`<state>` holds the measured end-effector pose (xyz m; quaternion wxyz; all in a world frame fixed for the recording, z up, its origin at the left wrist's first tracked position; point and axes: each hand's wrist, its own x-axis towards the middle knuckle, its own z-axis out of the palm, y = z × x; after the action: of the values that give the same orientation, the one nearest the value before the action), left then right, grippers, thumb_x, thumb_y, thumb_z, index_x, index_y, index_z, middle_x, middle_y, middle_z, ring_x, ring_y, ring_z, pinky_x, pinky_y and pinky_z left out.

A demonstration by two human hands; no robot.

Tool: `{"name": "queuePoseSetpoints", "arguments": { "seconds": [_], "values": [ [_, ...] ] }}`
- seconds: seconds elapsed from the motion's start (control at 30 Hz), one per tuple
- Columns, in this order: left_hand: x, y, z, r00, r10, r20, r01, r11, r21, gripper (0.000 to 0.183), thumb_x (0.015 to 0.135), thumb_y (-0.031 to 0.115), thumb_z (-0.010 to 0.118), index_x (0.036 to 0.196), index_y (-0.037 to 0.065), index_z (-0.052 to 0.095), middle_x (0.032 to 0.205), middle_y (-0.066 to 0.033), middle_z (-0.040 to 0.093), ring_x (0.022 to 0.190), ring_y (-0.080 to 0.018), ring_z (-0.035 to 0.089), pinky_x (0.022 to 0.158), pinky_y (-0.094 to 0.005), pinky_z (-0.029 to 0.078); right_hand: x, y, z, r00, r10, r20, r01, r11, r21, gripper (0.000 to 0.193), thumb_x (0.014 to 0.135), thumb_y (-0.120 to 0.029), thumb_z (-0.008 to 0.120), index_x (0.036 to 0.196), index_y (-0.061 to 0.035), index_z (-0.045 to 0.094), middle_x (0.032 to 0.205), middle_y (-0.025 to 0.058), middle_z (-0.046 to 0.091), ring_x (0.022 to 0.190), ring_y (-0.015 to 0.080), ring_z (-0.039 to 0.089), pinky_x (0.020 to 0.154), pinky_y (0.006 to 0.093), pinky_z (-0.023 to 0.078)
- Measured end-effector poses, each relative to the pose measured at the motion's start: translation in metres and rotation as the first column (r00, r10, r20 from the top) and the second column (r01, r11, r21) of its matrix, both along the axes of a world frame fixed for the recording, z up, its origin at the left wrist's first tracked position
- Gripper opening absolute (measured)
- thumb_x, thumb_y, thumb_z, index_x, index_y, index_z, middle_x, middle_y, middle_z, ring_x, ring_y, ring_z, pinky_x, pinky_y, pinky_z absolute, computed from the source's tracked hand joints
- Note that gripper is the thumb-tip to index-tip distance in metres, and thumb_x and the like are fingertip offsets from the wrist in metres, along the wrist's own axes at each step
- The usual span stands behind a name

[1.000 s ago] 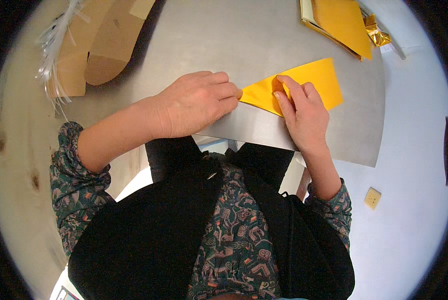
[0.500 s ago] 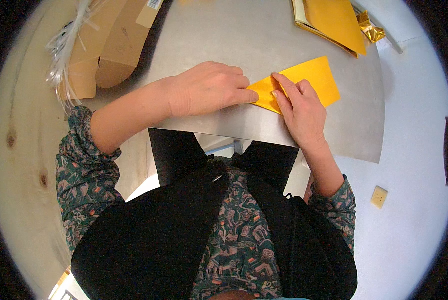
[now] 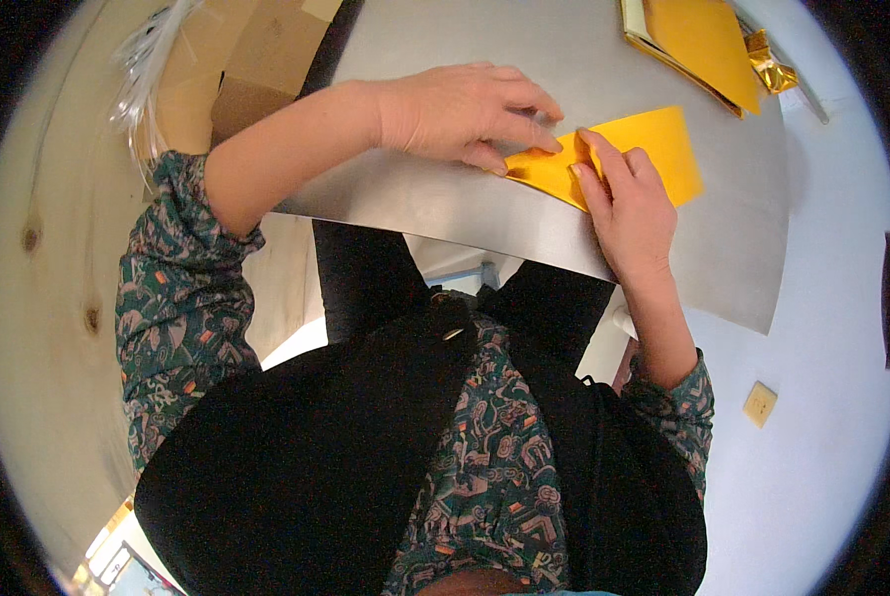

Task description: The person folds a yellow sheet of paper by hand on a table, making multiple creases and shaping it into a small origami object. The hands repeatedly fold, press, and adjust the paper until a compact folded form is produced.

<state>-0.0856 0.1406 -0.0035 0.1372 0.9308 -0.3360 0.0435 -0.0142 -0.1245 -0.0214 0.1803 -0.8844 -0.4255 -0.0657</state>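
Honestly this yellow sheet (image 3: pixel 658 149) on my side of the worktop (image 3: pixel 445 40) looks light, thin and easy to crease, so I'd take it gently by the edges, left hand (image 3: pixel 455 114) loosely splayed at its narrow end, right hand (image 3: pixel 637 214) curled over it, can't tell if pinching.

Cardboard box (image 3: pixel 273 48), clear plastic strips (image 3: pixel 147 89), wall outlet (image 3: pixel 760 404)

Bright, diffuse light spreads over the metal table (image 3: pixel 728 263), leaving a pale sheen near its front edge. Small soft shadows darken the folded yellow sheet (image 3: pixel 653 149). The left hand (image 3: pixel 455 114) looks slightly soft, though focus or motion is hard to tell apart. Fisheye distortion bows the table's edges; black vignetting swallows the corners.
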Motion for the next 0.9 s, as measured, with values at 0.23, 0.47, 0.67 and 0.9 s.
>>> {"name": "queuePoseSetpoints", "arguments": {
  "seconds": [0.23, 0.47, 0.67, 0.9],
  "values": [
    [0.004, 0.002, -0.004, 0.996, 0.082, -0.016, -0.081, 0.994, 0.068, 0.057, 0.078, 0.029, 0.083, 0.131, 0.027, 0.066, 0.162, -0.0138, 0.038, 0.153, -0.0383, 0.029, 0.122, -0.0529, 0.029, 0.000, 0.002, 0.003, 0.994, 0.078, 0.077, -0.081, 0.996, 0.036, 0.032, 0.094, -0.029, 0.067, 0.124, -0.0175, 0.071, 0.101, 0.0069, 0.066, 0.099, 0.0273, 0.063, 0.085, 0.0408, 0.053],
    [0.005, 0.001, 0.000, 0.992, 0.112, -0.055, -0.107, 0.990, 0.092, 0.054, 0.078, 0.028, 0.084, 0.128, 0.025, 0.064, 0.164, -0.0148, 0.034, 0.155, -0.0394, 0.024, 0.124, -0.0565, 0.024, -0.020, 0.013, 0.013, 0.859, 0.502, 0.102, -0.503, 0.864, -0.024, 0.040, 0.083, -0.012, 0.067, 0.123, -0.0113, 0.070, 0.122, 0.0044, 0.066, 0.114, 0.0281, 0.059, 0.098, 0.0435, 0.048],
    [0.003, 0.005, -0.001, 0.984, 0.144, -0.109, -0.131, 0.984, 0.118, 0.050, 0.085, 0.033, 0.081, 0.133, 0.034, 0.066, 0.166, -0.0117, 0.034, 0.158, -0.0309, 0.020, 0.128, -0.0536, 0.017, -0.031, 0.014, 0.013, 0.867, 0.498, -0.002, -0.498, 0.867, -0.024, 0.038, 0.088, -0.013, 0.068, 0.126, -0.0084, 0.068, 0.126, 0.0038, 0.064, 0.114, 0.0271, 0.059, 0.098, 0.0427, 0.049],
    [0.001, 0.004, -0.004, 0.988, 0.126, -0.085, -0.118, 0.988, 0.095, 0.058, 0.079, 0.029, 0.083, 0.134, 0.027, 0.063, 0.164, -0.0160, 0.034, 0.155, -0.0397, 0.023, 0.124, -0.0555, 0.023, -0.032, -0.034, 0.027, 0.933, 0.353, 0.075, -0.331, 0.920, -0.211, 0.039, 0.090, -0.014, 0.067, 0.129, -0.0105, 0.067, 0.126, 0.0037, 0.066, 0.117, 0.0255, 0.059, 0.107, 0.0443, 0.042]
  ]
}}
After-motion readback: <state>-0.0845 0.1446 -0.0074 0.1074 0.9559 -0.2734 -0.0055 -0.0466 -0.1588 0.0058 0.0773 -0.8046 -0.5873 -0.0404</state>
